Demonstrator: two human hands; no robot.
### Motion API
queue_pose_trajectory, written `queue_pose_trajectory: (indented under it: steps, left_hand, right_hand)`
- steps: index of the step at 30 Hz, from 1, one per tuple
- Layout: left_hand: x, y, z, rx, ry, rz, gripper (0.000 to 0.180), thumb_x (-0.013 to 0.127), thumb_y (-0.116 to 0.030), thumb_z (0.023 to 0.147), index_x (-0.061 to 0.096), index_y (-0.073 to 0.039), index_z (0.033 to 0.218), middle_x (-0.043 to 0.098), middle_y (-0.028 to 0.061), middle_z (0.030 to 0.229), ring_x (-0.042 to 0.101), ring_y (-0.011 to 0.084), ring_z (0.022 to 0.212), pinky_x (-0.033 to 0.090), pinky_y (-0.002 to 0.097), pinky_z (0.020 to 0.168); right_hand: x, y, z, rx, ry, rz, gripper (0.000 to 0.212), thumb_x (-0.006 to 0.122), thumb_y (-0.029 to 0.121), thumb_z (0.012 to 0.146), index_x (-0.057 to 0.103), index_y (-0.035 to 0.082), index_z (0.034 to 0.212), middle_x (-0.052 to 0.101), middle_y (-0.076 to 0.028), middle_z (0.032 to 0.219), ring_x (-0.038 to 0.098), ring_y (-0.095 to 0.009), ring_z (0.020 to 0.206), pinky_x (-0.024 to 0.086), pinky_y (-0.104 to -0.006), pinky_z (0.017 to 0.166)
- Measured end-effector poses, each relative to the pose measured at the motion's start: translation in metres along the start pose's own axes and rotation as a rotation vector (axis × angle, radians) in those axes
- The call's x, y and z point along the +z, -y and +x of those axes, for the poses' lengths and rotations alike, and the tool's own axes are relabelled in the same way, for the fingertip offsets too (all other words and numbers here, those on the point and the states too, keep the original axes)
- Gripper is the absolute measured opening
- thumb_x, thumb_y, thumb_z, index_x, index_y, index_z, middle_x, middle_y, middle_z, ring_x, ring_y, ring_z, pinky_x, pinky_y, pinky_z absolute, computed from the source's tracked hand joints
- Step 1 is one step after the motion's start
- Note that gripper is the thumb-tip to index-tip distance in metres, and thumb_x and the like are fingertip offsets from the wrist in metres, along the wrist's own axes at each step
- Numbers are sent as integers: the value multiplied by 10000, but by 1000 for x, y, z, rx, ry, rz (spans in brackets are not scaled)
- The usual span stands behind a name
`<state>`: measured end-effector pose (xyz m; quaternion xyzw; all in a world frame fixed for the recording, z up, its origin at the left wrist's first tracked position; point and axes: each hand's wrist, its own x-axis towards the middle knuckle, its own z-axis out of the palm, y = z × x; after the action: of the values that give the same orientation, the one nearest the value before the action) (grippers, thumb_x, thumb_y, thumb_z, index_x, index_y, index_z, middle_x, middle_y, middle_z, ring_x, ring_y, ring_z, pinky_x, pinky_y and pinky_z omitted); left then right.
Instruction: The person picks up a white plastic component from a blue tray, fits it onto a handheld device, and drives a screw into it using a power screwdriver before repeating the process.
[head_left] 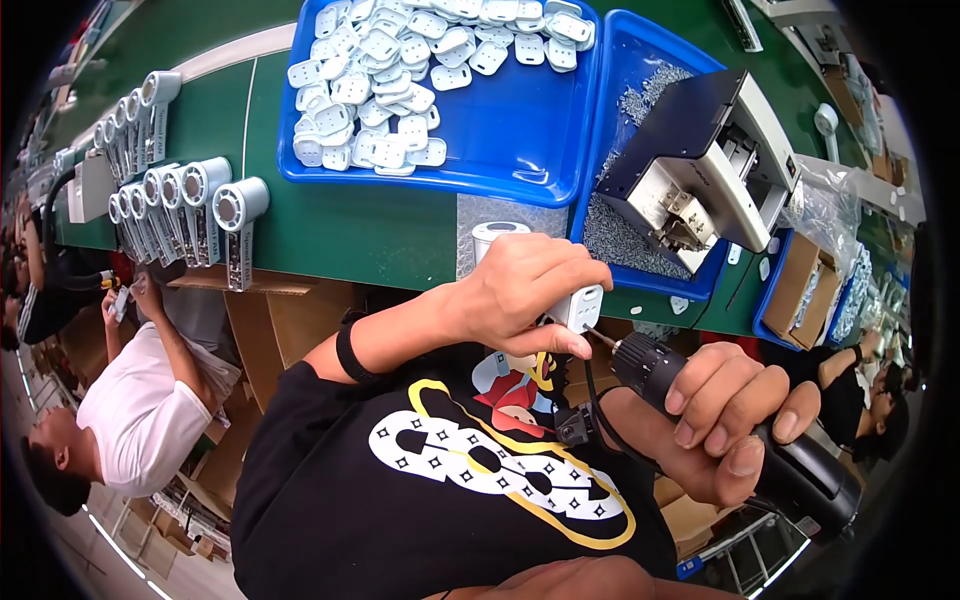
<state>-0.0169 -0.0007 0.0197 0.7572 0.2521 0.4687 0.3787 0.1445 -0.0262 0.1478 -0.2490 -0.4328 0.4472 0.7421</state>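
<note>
My left hand (530, 290) is wrapped round a white handheld fan (583, 308). The fan's round head shows beyond my knuckles, and its flat end with small holes faces right. My right hand (735, 410) grips a black power screwdriver (645, 362) from below and behind. Its thin bit points left and reaches the fan's end; I cannot tell whether the tip sits in a hole. My fingers hide most of the fan's handle.
A blue tray (520, 165) holds many white plastic plates (385, 100). Right of it, a second blue tray (625, 225) of small screws bears a black-and-silver screw feeder (700, 160). White fans (240, 205) stand in rows at left. A cardboard box (803, 295) lies right; co-workers sit nearby.
</note>
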Motion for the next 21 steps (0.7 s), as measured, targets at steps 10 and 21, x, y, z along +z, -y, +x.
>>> queue_pose_trajectory:
  steps: [10,21]
  left_hand:
    - [-208,123,135,-150,223,824,629,787,-451,785,606,-82,1261,579,161,1204,546,345,1108,418,493,907]
    - [-219,-24,-23,-405,-526,1247,577,794,-319,803,586,-48,1268,637,160,1153,596,341,1070,452,433,941]
  right_hand:
    - [26,-85,35,255,34,-881,347,678,69,837,538,-6,1145,632,-95,762,613,-174,583,518,-360,562]
    - [37,-237,70,224,421,-1612,499,815,193,753,518,-7,1101,695,-255,853,698,-428,828,554,-494,722]
